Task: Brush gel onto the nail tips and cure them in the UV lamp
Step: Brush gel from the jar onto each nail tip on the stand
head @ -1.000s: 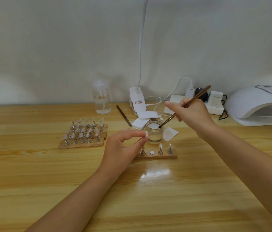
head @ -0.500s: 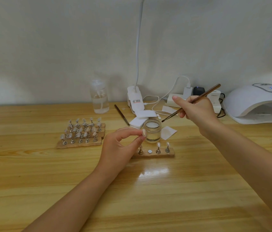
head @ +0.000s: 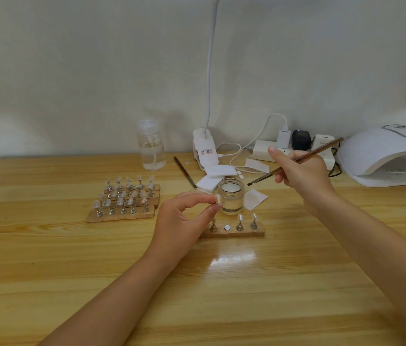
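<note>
Brush now lifted out of jar, bristles hanging just right of rim. Right hand pinches brush shaft; left hand pinches nail tip on its stand, touching the jar's left side. Lamp far right. Risk: gel drips off before reaching tip, or shaky pinch smears.

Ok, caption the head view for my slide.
Left hand pinches a nail tip; right hand holds the brush.
</note>
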Demonstrator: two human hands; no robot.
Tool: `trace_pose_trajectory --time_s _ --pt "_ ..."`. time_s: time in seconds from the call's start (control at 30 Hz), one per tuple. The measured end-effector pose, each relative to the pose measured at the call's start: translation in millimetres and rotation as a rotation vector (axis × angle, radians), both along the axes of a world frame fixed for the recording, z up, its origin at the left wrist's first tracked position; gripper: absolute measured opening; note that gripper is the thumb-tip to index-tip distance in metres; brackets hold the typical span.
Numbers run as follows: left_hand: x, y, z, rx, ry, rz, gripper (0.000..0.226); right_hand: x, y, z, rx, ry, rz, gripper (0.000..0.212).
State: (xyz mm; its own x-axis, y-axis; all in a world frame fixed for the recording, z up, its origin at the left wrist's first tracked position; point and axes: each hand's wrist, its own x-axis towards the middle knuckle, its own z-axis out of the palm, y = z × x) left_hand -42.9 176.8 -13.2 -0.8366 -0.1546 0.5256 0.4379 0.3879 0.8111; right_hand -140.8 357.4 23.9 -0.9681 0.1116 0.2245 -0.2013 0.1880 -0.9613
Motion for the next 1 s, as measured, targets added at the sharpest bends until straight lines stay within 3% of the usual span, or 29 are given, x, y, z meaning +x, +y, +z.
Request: trace_pose_trajectory --time_s 0.23,0.5,0.63,1.0 --pt "0.7 0.3 0.6 0.006 -0.026 -0.001 0.015 46.6 -19.2 -7.7 -0.139 0.275 0.188 0.029" --pt "-0.4 0.0 0.7 -0.011 -0.001 0.031 0.024 66.3 -32.5 -19.0 0.098 0.671 0.221 0.015" --pt "0.1 -0.8 0.6 -0.012 0.005 0.03 0.025 68.1 -32.9 -21.6 0.133 0.691 0.242 0.028" --pt "1.2 -0.6 0.2 0.032 -0.056 0.046 0.024 65.5 -32.1 -26.9 0.177 0.769 0.205 0.036"
